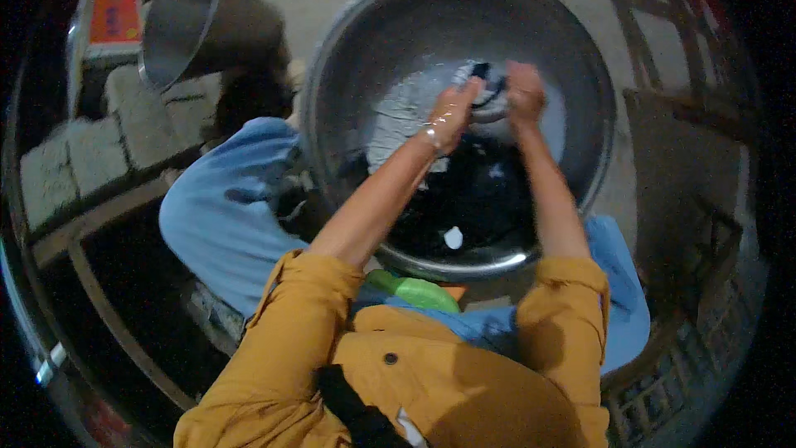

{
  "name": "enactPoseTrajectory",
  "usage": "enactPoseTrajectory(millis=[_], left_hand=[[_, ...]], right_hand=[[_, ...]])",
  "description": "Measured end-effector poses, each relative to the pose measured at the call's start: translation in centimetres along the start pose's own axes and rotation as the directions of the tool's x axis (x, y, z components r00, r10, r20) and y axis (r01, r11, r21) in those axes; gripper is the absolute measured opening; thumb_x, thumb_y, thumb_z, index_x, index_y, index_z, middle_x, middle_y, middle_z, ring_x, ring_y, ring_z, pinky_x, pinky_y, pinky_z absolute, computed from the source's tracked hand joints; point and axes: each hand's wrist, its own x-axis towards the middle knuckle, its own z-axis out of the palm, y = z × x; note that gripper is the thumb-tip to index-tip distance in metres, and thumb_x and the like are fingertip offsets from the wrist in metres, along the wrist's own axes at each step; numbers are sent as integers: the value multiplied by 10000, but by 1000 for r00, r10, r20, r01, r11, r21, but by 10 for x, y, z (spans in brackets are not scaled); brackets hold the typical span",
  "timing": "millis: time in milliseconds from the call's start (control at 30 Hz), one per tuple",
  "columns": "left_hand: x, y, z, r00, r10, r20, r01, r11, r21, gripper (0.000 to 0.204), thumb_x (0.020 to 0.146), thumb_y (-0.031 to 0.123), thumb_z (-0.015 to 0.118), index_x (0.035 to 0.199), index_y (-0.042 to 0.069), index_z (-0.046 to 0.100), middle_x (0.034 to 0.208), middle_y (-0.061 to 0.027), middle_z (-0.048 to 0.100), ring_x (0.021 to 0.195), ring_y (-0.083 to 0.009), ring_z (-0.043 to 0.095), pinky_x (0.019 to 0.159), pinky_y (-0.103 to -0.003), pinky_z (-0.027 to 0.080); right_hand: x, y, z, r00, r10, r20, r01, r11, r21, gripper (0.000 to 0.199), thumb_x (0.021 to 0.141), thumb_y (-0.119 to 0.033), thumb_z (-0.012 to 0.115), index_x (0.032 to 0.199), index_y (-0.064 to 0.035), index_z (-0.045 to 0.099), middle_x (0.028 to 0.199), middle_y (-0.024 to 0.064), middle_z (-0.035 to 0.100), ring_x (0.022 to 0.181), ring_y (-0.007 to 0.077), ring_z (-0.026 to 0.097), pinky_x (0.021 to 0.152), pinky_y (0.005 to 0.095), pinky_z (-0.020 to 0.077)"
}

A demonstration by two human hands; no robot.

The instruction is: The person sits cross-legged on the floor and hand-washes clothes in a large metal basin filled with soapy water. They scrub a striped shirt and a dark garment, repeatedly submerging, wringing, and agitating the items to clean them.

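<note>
In front of me stands a large round metal basin (356, 12) with wet laundry in it. Both hands are over its middle. My left hand (452, 119), wet and with a band at the wrist, is closed on a dark-edged piece of light cloth (491, 104). Beside it, to the right, my right hand (525, 99) is closed in a fist at the same cloth, slightly blurred. Pale grey wet fabric (402, 120) spreads to the left of my hands. Dark fabric or dark water (473, 191) fills the near part, and a small white piece (453, 237) lies on it.
A metal bucket (245, 29) leans at the upper left, near grey blocks (95, 158) and an orange-red panel (114, 15). Below the basin's near rim, a green plastic object (423, 293) sits between my knees. Dark wooden frames (655, 25) stand at the right.
</note>
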Motion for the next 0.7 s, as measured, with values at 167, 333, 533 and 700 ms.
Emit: enactPoseTrajectory(millis=[167, 333, 533, 700], left_hand=[[89, -101, -57, 963, 267, -17, -253, 930, 267, 386, 748, 222, 594, 1078, 62, 471, 1060, -103, 438, 860, -202, 460, 716, -347, 438], [75, -87, -53, 996, -81, -20, 72, 953, -296, 478, 733, 219, 615, 1149, 65, 439, 1230, -107, 324, 969, -250, 437, 735, -390, 440], [106, -93, -56, 955, 212, -207, -70, 840, 538, 271, 750, 261, 544, 893, 36, 596, 751, -121, 599, 741, -197, 560, 616, -347, 439], [102, -104, -81, 867, 330, -374, -200, 917, 345, 208, 736, 163, 463, 859, 39, 577, 835, -126, 593, 817, -200, 545, 659, -311, 420]], right_hand=[[-23, 54, -39, 911, 229, 342, -198, 972, -122, 211, 720, -218, 559, 775, -17, 532, 812, 141, 520, 771, 301, 481, 636, 416, 384], [-47, 56, -5, 779, 582, 234, -511, 805, -302, 473, 690, -336, 609, 1030, -17, 526, 1041, 189, 514, 956, 323, 483, 788, 399, 389], [-12, -6, 19, 421, 469, 776, -789, 612, 58, 525, 683, -310, 638, 1070, 20, 508, 1093, 160, 509, 965, 239, 494, 800, 333, 396], [-27, 76, 8, 596, 795, 117, -790, 606, -96, 427, 732, -281, 588, 1071, -34, 507, 916, 158, 526, 883, 238, 490, 782, 337, 387]])
